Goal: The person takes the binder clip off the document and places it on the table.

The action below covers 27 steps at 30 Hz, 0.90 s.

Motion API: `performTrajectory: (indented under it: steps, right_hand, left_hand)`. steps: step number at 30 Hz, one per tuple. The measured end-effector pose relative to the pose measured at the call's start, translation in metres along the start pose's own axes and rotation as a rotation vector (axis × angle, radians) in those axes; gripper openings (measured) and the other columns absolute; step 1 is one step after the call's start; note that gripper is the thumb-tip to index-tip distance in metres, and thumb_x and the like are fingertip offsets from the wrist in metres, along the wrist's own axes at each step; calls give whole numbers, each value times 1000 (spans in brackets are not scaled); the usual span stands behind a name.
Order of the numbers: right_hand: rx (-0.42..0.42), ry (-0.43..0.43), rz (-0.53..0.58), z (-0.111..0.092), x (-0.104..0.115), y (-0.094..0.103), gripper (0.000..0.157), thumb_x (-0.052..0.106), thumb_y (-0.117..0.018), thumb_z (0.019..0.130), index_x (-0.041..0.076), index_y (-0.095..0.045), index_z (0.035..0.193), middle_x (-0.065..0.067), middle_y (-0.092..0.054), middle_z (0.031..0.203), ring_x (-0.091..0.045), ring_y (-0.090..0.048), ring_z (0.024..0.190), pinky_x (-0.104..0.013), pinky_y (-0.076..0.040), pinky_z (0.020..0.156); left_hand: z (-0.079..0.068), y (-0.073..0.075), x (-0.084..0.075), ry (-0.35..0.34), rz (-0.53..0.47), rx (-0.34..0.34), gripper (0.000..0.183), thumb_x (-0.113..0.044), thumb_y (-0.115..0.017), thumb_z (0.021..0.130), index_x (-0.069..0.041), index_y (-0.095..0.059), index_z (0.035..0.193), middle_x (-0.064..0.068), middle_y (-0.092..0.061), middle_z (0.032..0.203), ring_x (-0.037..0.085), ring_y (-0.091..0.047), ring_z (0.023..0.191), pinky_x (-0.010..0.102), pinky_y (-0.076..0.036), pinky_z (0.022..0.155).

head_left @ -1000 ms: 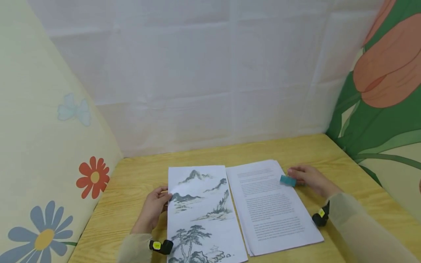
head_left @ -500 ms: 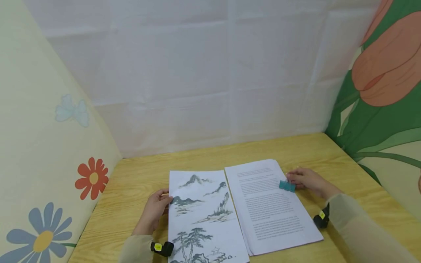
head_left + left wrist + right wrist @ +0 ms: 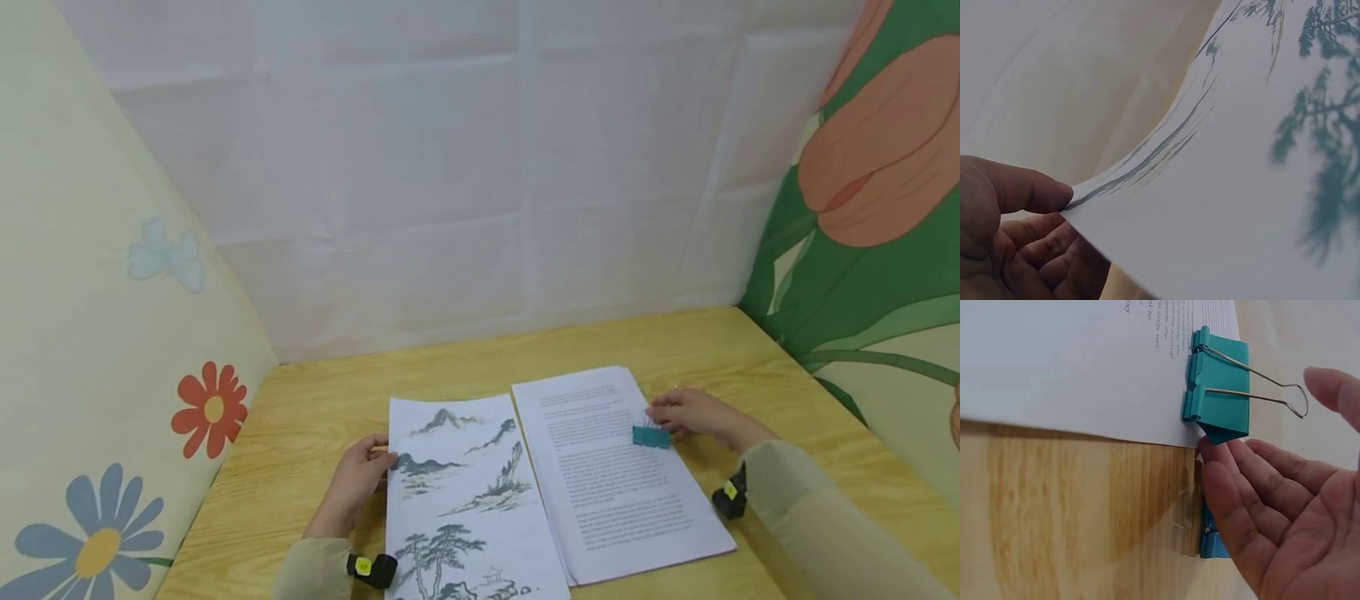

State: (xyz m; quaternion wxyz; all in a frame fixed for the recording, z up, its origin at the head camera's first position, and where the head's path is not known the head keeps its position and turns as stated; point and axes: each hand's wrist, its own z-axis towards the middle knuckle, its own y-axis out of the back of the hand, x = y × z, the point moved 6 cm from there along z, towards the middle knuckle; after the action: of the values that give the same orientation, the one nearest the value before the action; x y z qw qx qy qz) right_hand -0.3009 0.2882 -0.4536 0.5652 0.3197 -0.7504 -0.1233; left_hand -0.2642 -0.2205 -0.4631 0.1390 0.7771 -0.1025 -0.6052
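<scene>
In the head view, my left hand [image 3: 358, 479] holds the left edge of a sheet with ink mountains and pines [image 3: 472, 492]. The left wrist view shows the sheet's edge between thumb [image 3: 1035, 187] and fingers, bending upward. A teal binder clip [image 3: 1222, 387] sits at the right edge of the printed text pages [image 3: 600, 467], its wire handle standing out. My right hand [image 3: 1297, 506] is under and beside this clip, fingers extended beneath it and thumb by the handle's end. Whether pages lie between its lips I cannot tell.
A blue clip-like piece [image 3: 1213, 540] shows partly behind the right fingers. Both paper stacks lie side by side on a wooden table [image 3: 300, 417]. A pale cloth [image 3: 450, 208] hangs behind, with flower-printed panels [image 3: 97, 333] at the sides.
The binder clip has turned and shifted slightly toward me and left, so its wire handles now show; the right hand moved along with it. The painted sheet slid slightly toward me with the left hand.
</scene>
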Motion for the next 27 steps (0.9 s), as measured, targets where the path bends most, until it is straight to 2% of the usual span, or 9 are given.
performTrajectory:
  steps: [4, 12, 21, 27]
  right_hand:
    - [4, -4, -1, 0, 1, 1, 53, 31, -62, 104, -13, -56, 134, -17, -68, 120, -29, -66, 107, -42, -55, 86]
    - [29, 8, 11, 1, 3, 1, 54, 27, -60, 106, -16, -51, 137, -23, -65, 124, -32, -65, 109, -43, -55, 87]
    - [23, 26, -3, 4, 7, -2, 56, 27, -61, 105, -15, -49, 140, -23, -65, 126, -32, -66, 110, -46, -55, 90]
    - [23, 45, -41, 5, 15, -8, 56, 30, -63, 103, -10, -53, 141, -19, -66, 124, -28, -62, 106, -50, -51, 94]
  left_hand:
    - [2, 0, 2, 12, 35, 5, 35, -9, -54, 104, 9, -53, 134, 17, -67, 104, 23, -63, 85, 37, -53, 74]
    - [3, 0, 6, 18, 135, 7, 39, -14, -53, 105, 11, -52, 135, 23, -65, 114, 30, -64, 99, 46, -52, 85]
    - [-6, 11, 2, 21, 97, -6, 50, -18, -49, 108, 14, -40, 144, 32, -59, 124, 33, -67, 102, 42, -57, 82]
    - [-9, 11, 5, 44, 97, -26, 50, -17, -49, 108, 15, -39, 145, 33, -59, 126, 35, -66, 106, 40, -56, 80]
